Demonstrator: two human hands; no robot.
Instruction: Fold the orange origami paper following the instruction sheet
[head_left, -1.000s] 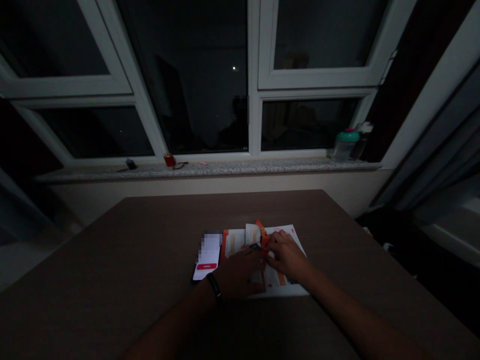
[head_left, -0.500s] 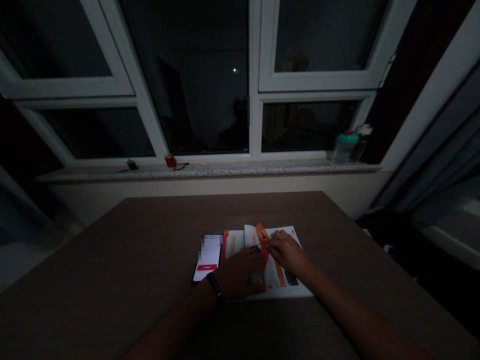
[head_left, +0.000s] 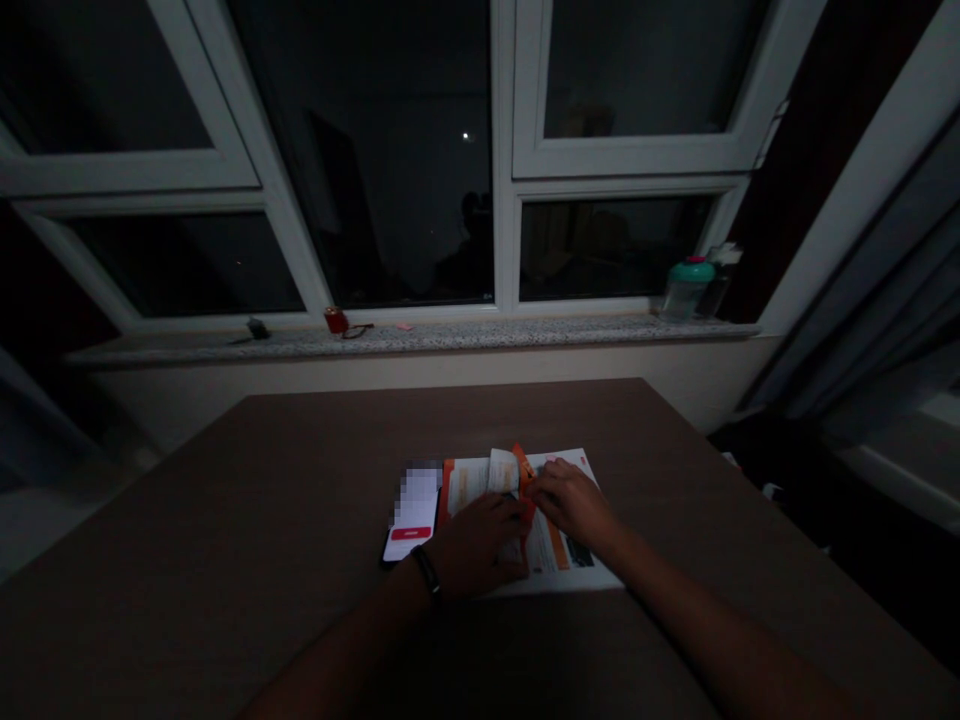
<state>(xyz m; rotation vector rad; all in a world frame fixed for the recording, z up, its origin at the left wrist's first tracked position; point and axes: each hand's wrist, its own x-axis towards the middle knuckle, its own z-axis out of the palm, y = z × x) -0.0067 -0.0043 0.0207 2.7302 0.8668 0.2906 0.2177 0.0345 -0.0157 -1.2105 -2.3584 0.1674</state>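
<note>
A printed booklet (head_left: 559,545) in white and orange lies on the brown table in front of me. Near its middle a folded orange and white leaf (head_left: 504,472) stands up a little. My left hand (head_left: 480,545), with a dark band at the wrist, rests over the booklet's left part, fingers spread toward the fold. The fingers of my right hand (head_left: 570,500) are bent and pinch the orange leaf's edge from the right. Just left of the booklet lies a phone (head_left: 412,515) with its screen lit.
The brown table (head_left: 315,450) reaches to the wall under a window. On the stone sill (head_left: 465,336) are a small red jar (head_left: 335,320), a teal-lidded bottle (head_left: 686,288) and another clear bottle. A dark curtain hangs at the right.
The view has shifted slightly. My left fingers have moved in a little nearer the fold; my right hand stays at the orange leaf.
</note>
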